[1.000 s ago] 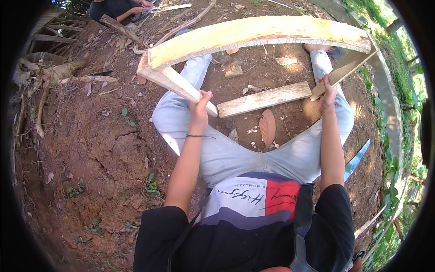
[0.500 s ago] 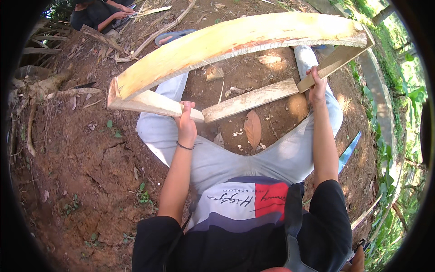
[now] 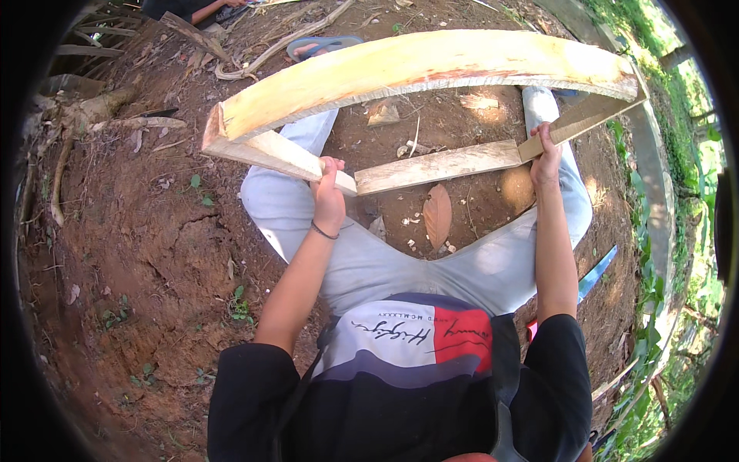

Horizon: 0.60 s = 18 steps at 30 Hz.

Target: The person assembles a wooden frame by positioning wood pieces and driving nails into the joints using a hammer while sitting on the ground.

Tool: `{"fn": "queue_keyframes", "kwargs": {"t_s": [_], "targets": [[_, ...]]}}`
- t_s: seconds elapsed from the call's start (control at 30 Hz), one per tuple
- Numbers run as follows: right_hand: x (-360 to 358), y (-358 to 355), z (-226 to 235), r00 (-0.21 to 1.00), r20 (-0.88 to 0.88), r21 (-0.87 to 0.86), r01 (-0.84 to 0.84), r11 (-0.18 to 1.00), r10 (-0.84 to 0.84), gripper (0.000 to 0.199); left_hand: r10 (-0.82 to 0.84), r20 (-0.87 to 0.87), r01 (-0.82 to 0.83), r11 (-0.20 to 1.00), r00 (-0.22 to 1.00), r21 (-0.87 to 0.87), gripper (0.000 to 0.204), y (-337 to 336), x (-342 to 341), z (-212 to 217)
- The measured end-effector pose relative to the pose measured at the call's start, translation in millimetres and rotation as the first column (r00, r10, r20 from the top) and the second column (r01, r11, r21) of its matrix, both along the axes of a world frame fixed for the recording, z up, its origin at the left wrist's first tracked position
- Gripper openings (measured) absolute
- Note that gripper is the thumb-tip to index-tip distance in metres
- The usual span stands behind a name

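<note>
Head camera: the left hand is curled round the left board close to its near end, thumb along the upper side; the fingers beneath are mostly hidden. The right hand is wrapped round the right board near its lower end, fingertips over the top edge, with the thumb hard to make out. Both grips are closed on the wood.

Between the hands lies the near board, its ends meeting the left and right boards. Across the far side runs the long board, which looks bowed and joins both side boards at its ends. The four make a frame above the soil, between and over the person's bent legs in pale jeans.

A bracelet circles the left wrist. Below the near board, a brown leaf lies on the soil among small chips. Inside the frame's outline are a wood chunk and a flat offcut.

Beyond the long board, a sandal shows on the left foot, with a branch to its left. A blue strip lies beside the right forearm. Green plants line the right side. At the upper left, another person is cut off by the edge.
</note>
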State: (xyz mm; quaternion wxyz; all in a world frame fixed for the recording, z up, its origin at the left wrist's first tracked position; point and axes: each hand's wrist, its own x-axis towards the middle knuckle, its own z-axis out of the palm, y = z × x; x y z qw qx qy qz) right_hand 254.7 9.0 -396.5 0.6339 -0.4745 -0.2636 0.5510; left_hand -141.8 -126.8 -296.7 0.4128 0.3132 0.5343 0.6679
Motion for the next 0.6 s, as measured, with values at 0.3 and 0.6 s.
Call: {"fn": "queue_keyframes", "kwargs": {"t_s": [0.3,0.6], "targets": [[0,0,2,1.0,0.016,-0.016,-0.023,1.0,0.024,0.046,0.014,-0.047,-0.017,0.998,0.999,-0.054,0.017,-2,-6,-5],[0,-3,5,0.997,0.078,-0.027,-0.024,0.999,0.026,0.047,-0.004,-0.141,-0.008,0.996,0.99,-0.084,0.023,-1,-4,-5]]}}
